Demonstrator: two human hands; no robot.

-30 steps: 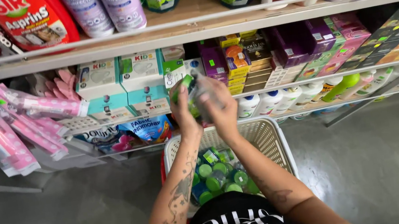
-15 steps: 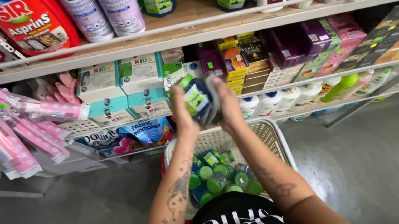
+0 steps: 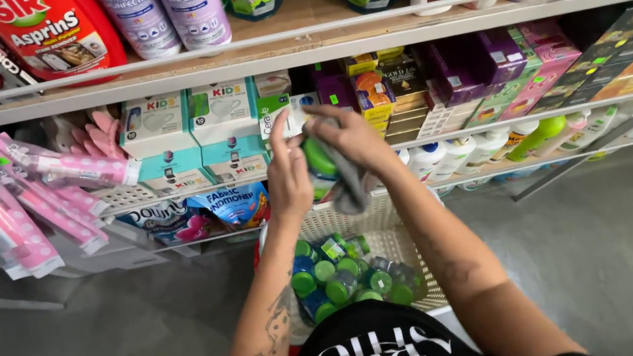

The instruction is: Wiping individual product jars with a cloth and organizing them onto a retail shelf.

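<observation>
Two hands at shelf front edge: left hand [image 3: 288, 176] now steadies green-capped bottle [image 3: 319, 159], right hand [image 3: 348, 139] closed on grey cloth [image 3: 349, 181], wiping; earlier bottle was uncovered. Basket [image 3: 392, 229] below.

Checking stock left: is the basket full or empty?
Partly full: green-capped bottles cover the basket bottom, its mesh walls bare above them.

White basket [image 3: 406, 233] on grey floor [image 3: 107, 355] — green-capped bottles [image 3: 341, 280] piled inside.
</observation>
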